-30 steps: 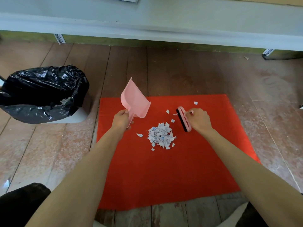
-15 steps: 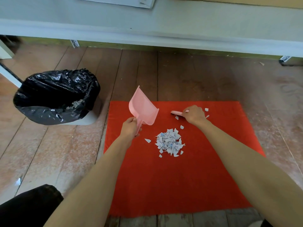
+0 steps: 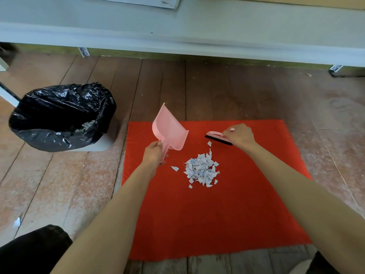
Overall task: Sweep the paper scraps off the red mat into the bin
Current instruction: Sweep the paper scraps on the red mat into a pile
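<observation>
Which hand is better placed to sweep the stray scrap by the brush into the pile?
The right hand. It grips the brush, whose bristles face down just beyond that scrap, in line with the pile. The left hand holds the dustpan raised and tilted, off to the pile's left.

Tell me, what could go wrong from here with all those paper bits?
The left hand holds the dustpan raised off the red mat; if the brush in the right hand sweeps the scrap pile before it is down, bits may scatter. The lone scrap left of the pile could be missed. The bin stands off the mat, so carried scraps might spill.
</observation>
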